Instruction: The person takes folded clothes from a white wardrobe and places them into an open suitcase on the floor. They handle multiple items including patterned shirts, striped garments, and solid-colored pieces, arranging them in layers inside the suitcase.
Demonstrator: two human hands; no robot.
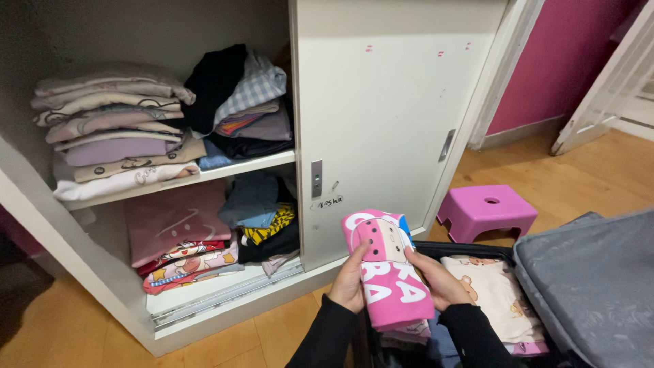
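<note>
A folded pink garment (387, 272) with white lettering and a cartoon print is held upright between both hands. My left hand (350, 279) grips its left edge and my right hand (436, 278) grips its right edge. Both arms wear black sleeves. Below the garment lies an open black suitcase (458, 248) holding a cream folded top (494, 289) with bear prints and more folded clothes underneath.
A white wardrobe (378, 116) stands open at left, its shelf (225, 169) and bottom compartment stacked with folded clothes. A pink plastic stool (485, 211) sits on the wooden floor. The suitcase's grey lid (593, 279) rises at right. A magenta wall is behind.
</note>
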